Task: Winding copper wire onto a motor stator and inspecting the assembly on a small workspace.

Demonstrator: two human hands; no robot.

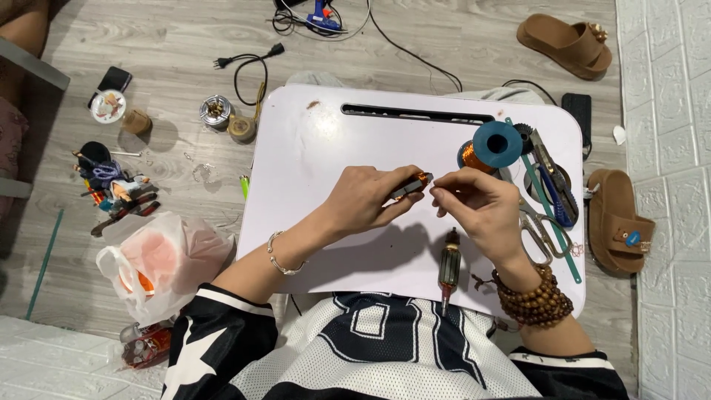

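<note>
black-and-white jersey fills the bottom edge, cut off below the chest. above it a white lap table spans the lap. left hand is curled shut around a small dark motor part with copper winding at its tip, mostly hidden by the fingers. right hand pinches at that copper end, fingertips closed; what it grips is too fine to make out. a blue spool of copper wire sits just beyond, scissors partly under the right wrist. an armature lies near the table's front edge.
</note>
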